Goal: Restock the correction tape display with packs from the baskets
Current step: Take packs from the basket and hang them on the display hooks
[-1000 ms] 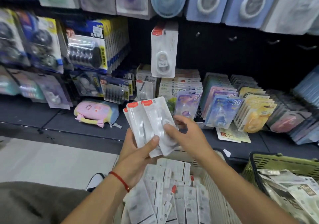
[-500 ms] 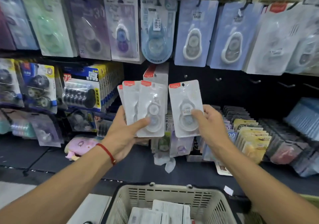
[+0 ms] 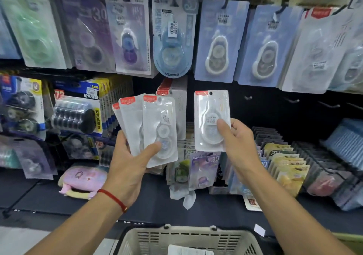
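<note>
Restocking looks barely underway: the left hand point(image 3: 131, 162) grips a fan of packs point(image 3: 149, 129), the right hand point(image 3: 238, 139) pinches one pack point(image 3: 212, 117) near empty hooks point(image 3: 248, 97); more wait in the basket point(image 3: 188, 239).

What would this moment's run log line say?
left hand: holds fanned packs | right hand: pinches single pack, raised toward the empty hooks | basket: below, some packs inside

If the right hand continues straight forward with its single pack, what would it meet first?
Probably the bare dark backboard, near an empty hook: the right hand holds its pack before that gap, right of the hanging white packs. Depth is unclear.
</note>
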